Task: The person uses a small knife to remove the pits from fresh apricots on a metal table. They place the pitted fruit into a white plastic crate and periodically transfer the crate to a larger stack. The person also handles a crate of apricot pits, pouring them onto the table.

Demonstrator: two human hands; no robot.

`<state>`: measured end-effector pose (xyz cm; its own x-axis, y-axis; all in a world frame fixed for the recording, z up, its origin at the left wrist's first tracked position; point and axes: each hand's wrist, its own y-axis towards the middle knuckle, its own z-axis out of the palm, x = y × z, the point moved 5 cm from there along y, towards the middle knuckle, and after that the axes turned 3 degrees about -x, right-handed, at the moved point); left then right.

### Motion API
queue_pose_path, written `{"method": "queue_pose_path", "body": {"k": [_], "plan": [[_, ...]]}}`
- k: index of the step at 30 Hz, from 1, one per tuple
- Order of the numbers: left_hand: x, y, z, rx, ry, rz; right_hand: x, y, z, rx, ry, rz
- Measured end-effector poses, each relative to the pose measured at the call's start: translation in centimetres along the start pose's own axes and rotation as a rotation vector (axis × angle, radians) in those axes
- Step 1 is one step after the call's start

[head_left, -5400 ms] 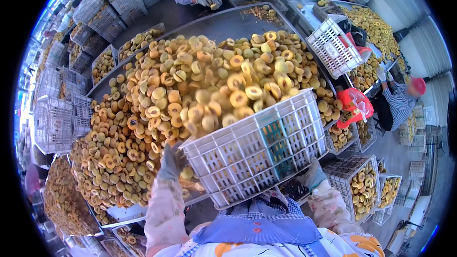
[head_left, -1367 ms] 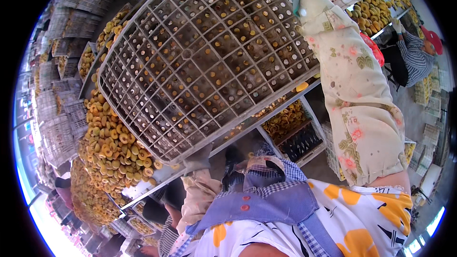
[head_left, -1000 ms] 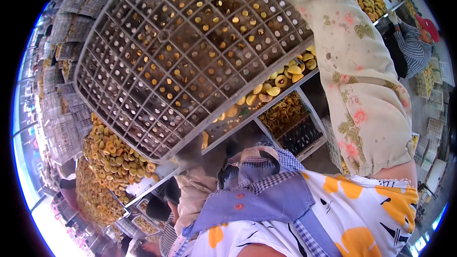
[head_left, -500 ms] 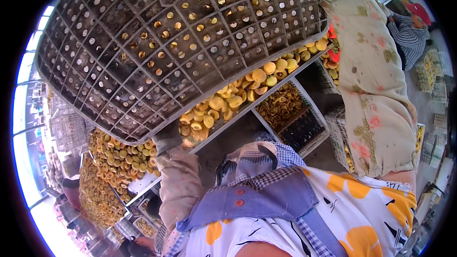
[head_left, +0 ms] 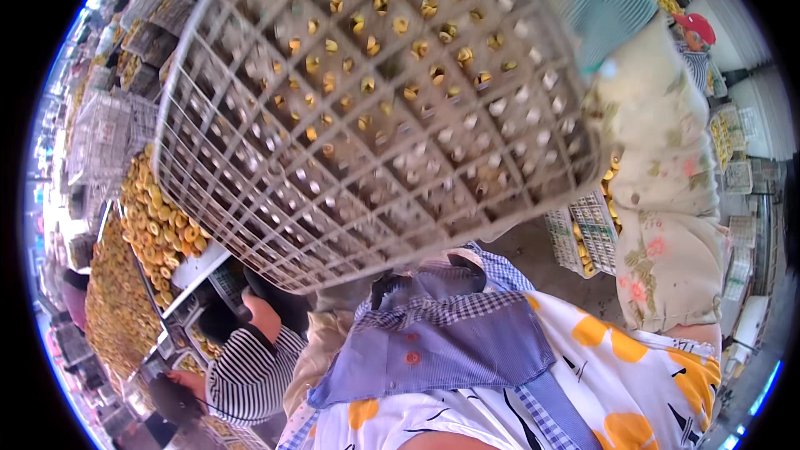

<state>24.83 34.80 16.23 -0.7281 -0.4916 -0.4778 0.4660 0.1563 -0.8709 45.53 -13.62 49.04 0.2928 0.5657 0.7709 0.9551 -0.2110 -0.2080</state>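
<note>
A grey-brown plastic crate (head_left: pixel 383 225) is raised before me and tilted, its grid underside turned my way. Yellow fruit pieces (head_left: pixel 400 25) show through its holes; whether they lie inside it or beyond it I cannot tell. My right arm, in a floral sleeve (head_left: pixel 667 183), reaches up along the crate's right side; a blue-green ribbed thing (head_left: pixel 600 0) shows at its far end. From the lower left, my left sleeve (head_left: pixel 329 337) runs up to the crate's near edge. Both hands seem closed on the crate, though it and the blur hide their fingers.
Halved yellow fruit (head_left: pixel 158 217) covers a worktable at the left. Close by stands a person in a striped top (head_left: pixel 254 375). Stacked crates (head_left: pixel 108 133) fill the far left. More crates (head_left: pixel 583 233) stand at right, and a person in a red cap (head_left: pixel 696 29) works beyond.
The crate has come closer and shifted right, now covering the near fruit-laden table edge. My view has turned, and the striped-top person shows more at the lower left.
</note>
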Motion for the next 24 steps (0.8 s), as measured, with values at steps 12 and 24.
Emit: {"method": "queue_pose_path", "body": {"k": [12, 24], "plan": [[13.1, -18.0, 2.1, -0.03, -0.376, -0.137, 1.7, -9.5, 17.8, 0.256, -0.011, -0.218], [10.7, -15.5, 2.4, -0.195, -0.497, -0.091, -11.1, -29.0, 38.9, 0.438, 0.091, -0.838]]}}
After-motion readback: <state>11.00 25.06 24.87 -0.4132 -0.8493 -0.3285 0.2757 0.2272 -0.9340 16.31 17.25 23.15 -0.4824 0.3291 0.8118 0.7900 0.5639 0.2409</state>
